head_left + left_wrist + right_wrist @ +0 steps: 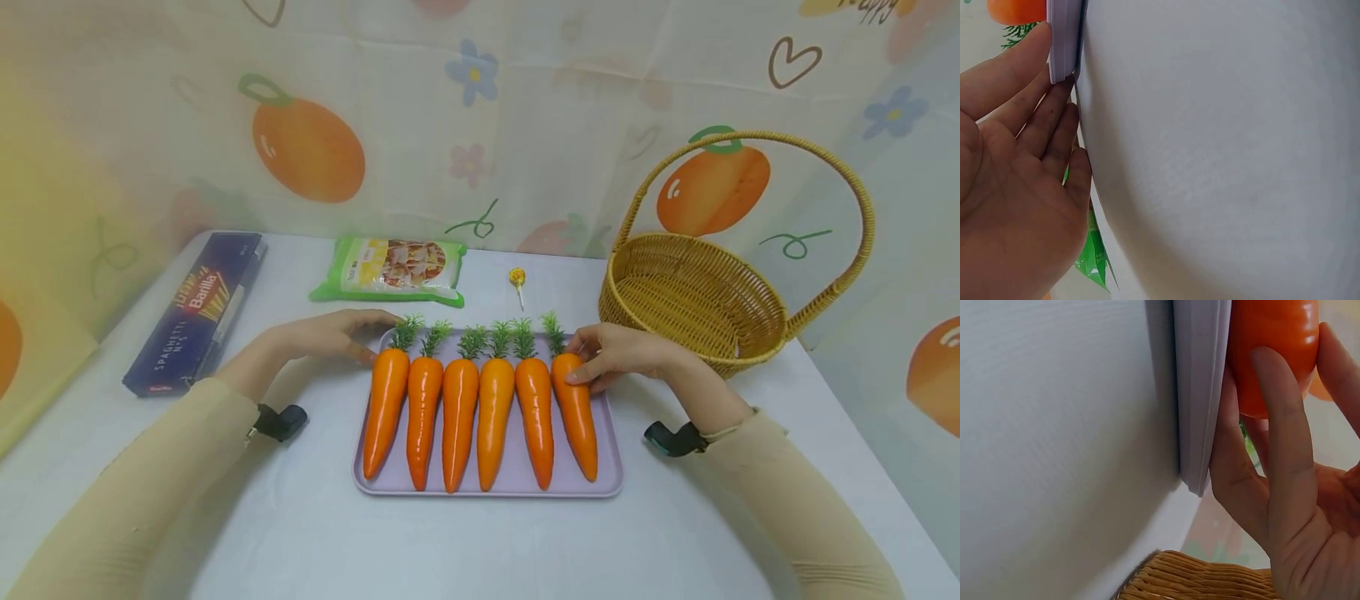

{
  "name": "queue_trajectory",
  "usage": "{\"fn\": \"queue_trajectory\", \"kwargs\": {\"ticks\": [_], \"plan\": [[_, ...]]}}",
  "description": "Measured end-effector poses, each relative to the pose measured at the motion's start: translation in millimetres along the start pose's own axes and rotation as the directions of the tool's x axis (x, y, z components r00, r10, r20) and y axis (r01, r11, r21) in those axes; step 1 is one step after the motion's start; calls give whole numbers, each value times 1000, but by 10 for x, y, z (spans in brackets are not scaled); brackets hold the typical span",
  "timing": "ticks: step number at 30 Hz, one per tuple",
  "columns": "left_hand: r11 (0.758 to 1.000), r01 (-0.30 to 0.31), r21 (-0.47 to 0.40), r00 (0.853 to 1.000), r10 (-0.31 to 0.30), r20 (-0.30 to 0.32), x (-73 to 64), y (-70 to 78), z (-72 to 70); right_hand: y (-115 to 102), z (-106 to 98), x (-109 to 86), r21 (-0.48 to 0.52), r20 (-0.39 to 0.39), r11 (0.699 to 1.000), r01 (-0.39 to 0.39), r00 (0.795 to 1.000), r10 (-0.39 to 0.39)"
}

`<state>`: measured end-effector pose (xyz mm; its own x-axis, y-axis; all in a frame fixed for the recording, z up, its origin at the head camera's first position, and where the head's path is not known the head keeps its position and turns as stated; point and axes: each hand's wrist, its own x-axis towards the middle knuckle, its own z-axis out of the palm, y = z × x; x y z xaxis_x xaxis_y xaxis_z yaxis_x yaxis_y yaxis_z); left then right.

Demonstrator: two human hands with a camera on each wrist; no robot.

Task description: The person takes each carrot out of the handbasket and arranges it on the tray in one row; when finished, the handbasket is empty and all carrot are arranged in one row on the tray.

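Note:
Several glossy orange carrots with green leafy tops lie side by side on a lilac tray (607,450), tips toward me. My right hand (618,354) holds the thick top end of the rightmost carrot (576,425) between thumb and fingers. In the right wrist view the fingers curve around that carrot (1275,328) close beside the tray's rim (1200,425). My left hand (330,337) is at the tray's far left corner, beside the leftmost carrot (386,412). The left wrist view has its fingers extended, fingertips right at the tray's edge (1065,37).
A blue spaghetti box (198,312) lies at the left, and a green-edged food packet (397,271) behind the tray. A yellow lollipop (517,277) lies right of the packet. The wicker basket (693,308) with a tall handle stands at the back right. A printed cloth (525,108) hangs behind.

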<state>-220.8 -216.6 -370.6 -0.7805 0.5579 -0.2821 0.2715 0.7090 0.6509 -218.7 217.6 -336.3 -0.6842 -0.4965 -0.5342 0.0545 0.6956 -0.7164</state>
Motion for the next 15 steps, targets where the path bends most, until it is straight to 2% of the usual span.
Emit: {"fn": "queue_trajectory", "kwargs": {"ticks": [12,15], "plan": [[1000,27,-13,1000,-27,13,-10,11,0,-33,51,-36,-56,-16,998,24,1000,-25],[1000,1,-10,1000,-1,6,-17,18,-3,-42,61,-45,-61,-10,998,25,1000,-25]]}}
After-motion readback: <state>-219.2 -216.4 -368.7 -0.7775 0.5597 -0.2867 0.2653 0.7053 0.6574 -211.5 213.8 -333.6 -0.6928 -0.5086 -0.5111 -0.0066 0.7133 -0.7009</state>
